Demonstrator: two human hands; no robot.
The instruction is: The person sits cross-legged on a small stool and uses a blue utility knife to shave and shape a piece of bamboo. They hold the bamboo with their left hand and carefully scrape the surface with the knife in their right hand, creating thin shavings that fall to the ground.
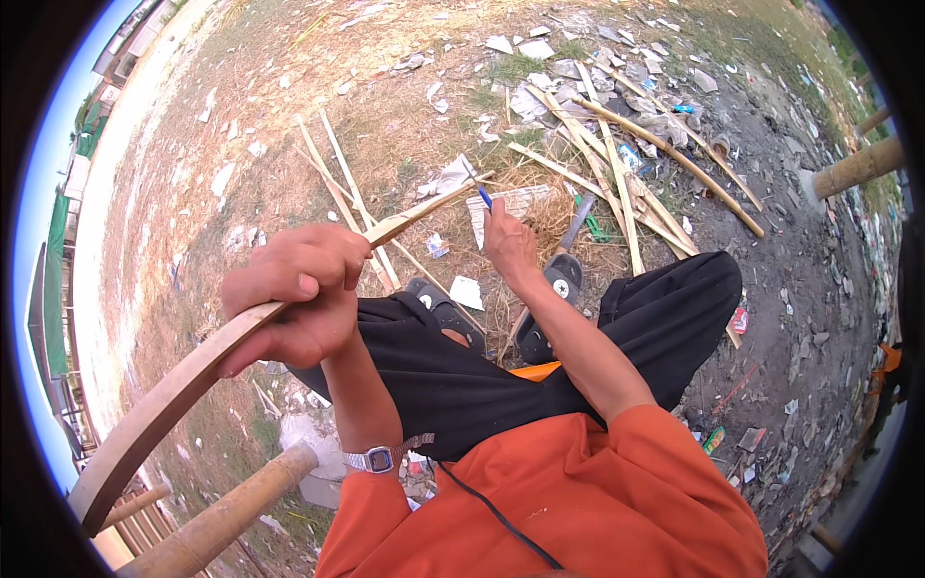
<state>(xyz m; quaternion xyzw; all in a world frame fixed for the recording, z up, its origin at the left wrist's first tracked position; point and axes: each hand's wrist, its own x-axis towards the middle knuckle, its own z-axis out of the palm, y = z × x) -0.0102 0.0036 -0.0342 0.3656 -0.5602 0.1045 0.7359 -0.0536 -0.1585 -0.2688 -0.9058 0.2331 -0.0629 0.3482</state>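
Observation:
My left hand (299,289) is closed around a long bamboo strip (183,371). The strip runs from the lower left, through my fist, out to a thin far end in front of my feet. My right hand (511,246) is closed on a slim blue pen-like tool (485,198), whose dark tip points up beside the strip's far end. I cannot make out its exact kind. Beneath that end lie pale printed paper (511,207) and dry grass. A flat grey blade-like piece (578,223) lies by my right shoe (562,275).
Several split bamboo strips (607,159) lie ahead to the right, with a round bamboo pole (674,159) across them. More strips (337,188) lie ahead to the left. Bamboo posts (226,511) stand at lower left and at far right (858,169). Rubble and litter cover the ground.

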